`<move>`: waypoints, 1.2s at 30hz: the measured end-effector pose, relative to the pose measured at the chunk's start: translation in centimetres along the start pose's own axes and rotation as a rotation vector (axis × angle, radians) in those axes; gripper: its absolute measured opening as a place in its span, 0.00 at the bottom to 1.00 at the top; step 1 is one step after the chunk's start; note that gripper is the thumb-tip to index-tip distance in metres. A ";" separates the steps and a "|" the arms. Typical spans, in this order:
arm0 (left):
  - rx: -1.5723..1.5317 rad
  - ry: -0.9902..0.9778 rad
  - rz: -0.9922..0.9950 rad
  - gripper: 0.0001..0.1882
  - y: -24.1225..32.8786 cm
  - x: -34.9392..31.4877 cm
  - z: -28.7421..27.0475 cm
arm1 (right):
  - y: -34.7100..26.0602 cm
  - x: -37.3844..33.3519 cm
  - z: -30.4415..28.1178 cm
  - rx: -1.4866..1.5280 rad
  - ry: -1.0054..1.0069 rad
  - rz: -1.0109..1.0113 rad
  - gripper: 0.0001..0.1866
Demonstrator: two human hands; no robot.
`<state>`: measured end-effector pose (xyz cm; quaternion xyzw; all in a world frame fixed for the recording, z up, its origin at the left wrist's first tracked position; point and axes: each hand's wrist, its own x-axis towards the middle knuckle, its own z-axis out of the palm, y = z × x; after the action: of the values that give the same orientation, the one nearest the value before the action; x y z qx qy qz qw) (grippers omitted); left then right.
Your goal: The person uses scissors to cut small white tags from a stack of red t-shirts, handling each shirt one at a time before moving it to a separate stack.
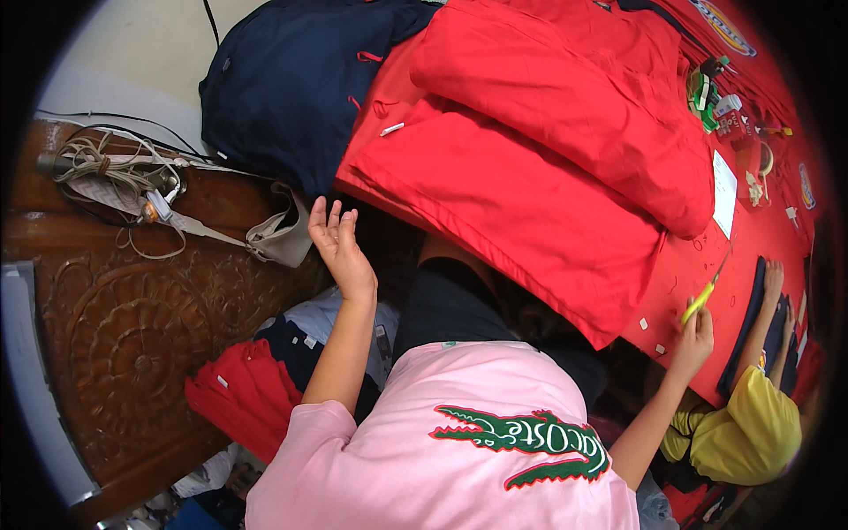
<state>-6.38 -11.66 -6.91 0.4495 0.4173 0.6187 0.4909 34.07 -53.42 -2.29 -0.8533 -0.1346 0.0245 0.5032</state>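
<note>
My left hand (343,252) is raised in the air just off the table's left edge, its fingers apart and nothing in them. Nearest to it are the corner of a red garment (503,203) and a pile of navy cloth (274,88). The red garment lies spread over the red table (680,269), with more red cloth folded on top. At the table's right side my right hand (695,340) grips a pair of scissors (700,300) by the yellow handle. The thin blades point away from me, over the tabletop, apart from the garment.
A white paper (724,193) and small bottles (730,119) stand beyond the scissors. At the right, a person in a yellow top (746,428) handles dark cloth (749,322). Left are a carved wooden panel (132,336), coiled cable (110,168) and piled red clothes (243,393).
</note>
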 end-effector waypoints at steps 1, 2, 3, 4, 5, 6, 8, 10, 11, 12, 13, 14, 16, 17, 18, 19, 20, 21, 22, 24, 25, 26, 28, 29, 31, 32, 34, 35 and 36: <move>0.033 -0.040 0.001 0.20 -0.2 0.2 -0.2 | 0.3 -0.6 -1.1 -0.020 0.061 0.037 0.12; 0.065 -0.081 0.001 0.17 -0.4 0.4 -0.3 | 0.5 -1.2 -2.3 -0.252 0.048 0.075 0.12; 0.099 -0.121 0.001 0.14 0.0 0.4 0.2 | -1.1 -2.0 -3.3 -0.485 0.033 0.112 0.13; 0.111 -0.126 0.006 0.10 0.5 0.1 1.3 | -2.0 -2.4 -4.0 -0.718 0.019 0.151 0.14; 0.109 -0.154 0.026 0.10 0.5 0.1 1.7 | -1.2 -2.3 -4.1 -0.701 0.037 0.117 0.15; 0.096 -0.196 0.038 0.10 0.3 0.0 2.5 | -0.2 -2.5 -4.6 -0.692 0.071 0.093 0.16; 0.183 -0.240 0.057 0.09 0.4 -0.8 3.5 | 0.0 -2.6 -5.1 -0.765 0.107 0.025 0.18; 0.415 -0.361 0.307 0.09 0.9 -1.2 4.7 | -0.7 -2.5 -4.7 -0.875 0.092 0.049 0.17; 0.526 -0.416 0.435 0.10 1.4 -1.1 5.1 | -1.6 -2.3 -4.2 -0.945 0.081 0.061 0.17; 0.696 -0.516 0.511 0.11 1.8 -0.9 5.4 | -2.1 -2.1 -4.1 -0.888 0.072 0.089 0.18; 0.839 -0.601 0.587 0.14 1.5 -0.2 5.3 | -2.5 -1.9 -4.0 -0.834 0.065 0.114 0.19; 0.889 -0.596 0.592 0.16 0.8 0.4 5.3 | -3.0 -2.0 -3.7 -0.814 0.103 0.058 0.20; 0.974 -0.564 0.590 0.20 -0.4 2.0 4.4 | -3.7 -1.9 -3.0 -0.764 0.146 0.006 0.21; 1.003 -0.540 0.586 0.22 -0.9 3.2 4.0 | -4.0 -1.8 -2.9 -0.731 0.159 0.012 0.21; 1.003 -0.504 0.580 0.23 -1.4 4.4 3.6 | -4.1 -1.6 -2.8 -0.806 0.147 -0.010 0.21; 1.004 -0.467 0.577 0.25 -1.7 5.5 3.3 | -3.6 -1.5 -2.8 -0.832 0.151 -0.032 0.21; 1.017 -0.435 0.535 0.27 -2.0 6.2 3.1 | -4.0 -1.7 -2.4 -0.875 0.169 -0.052 0.20; 1.055 -0.408 0.498 0.29 -1.7 6.5 3.3 | -4.4 -1.9 -2.0 -0.916 0.187 -0.072 0.20; 1.111 -0.386 0.475 0.29 -1.5 6.6 3.8 | -4.4 -2.1 -1.3 -0.864 0.236 -0.214 0.18; 1.203 -0.381 0.428 0.29 -1.0 6.7 4.3 | -5.5 -3.0 0.6 -0.675 0.189 -0.259 0.16; 1.240 -0.387 0.409 0.28 -0.7 7.0 4.1 | -6.7 -3.7 2.3 -0.603 0.106 -0.285 0.18; 1.269 -0.396 0.393 0.28 -0.4 7.3 4.4 | -7.3 -4.7 3.8 -0.496 -0.031 -0.253 0.19; 1.092 -0.435 0.254 0.26 0.4 7.5 5.2 | -8.7 -6.5 6.1 -0.349 -0.267 -0.288 0.21; 1.004 -0.456 0.186 0.25 0.8 7.5 5.4 | -8.4 -6.7 6.5 -0.350 -0.324 -0.422 0.22; 0.827 -0.482 0.201 0.24 1.6 8.5 4.1 | -9.0 -6.6 5.5 -0.155 -0.496 -0.133 0.22; 0.685 -0.497 0.111 0.25 1.7 9.9 2.5 | -8.6 -5.8 4.2 -0.088 -0.537 -0.106 0.22; 0.474 -0.527 -0.054 0.25 3.0 10.1 1.6 | -8.4 -4.5 0.4 0.073 -0.603 0.047 0.21; 0.406 -0.546 -0.135 0.26 4.2 9.5 2.1 | -8.6 -4.3 -1.0 0.071 -0.611 0.090 0.16; 0.486 -0.581 -0.120 0.26 3.9 9.8 1.6 | -9.1 -4.2 -1.4 0.061 -0.649 0.121 0.14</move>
<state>-6.87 -2.57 -1.35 0.6843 0.4209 0.3184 0.5031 28.39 -51.52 5.92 -0.7919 -0.2361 0.3290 0.4570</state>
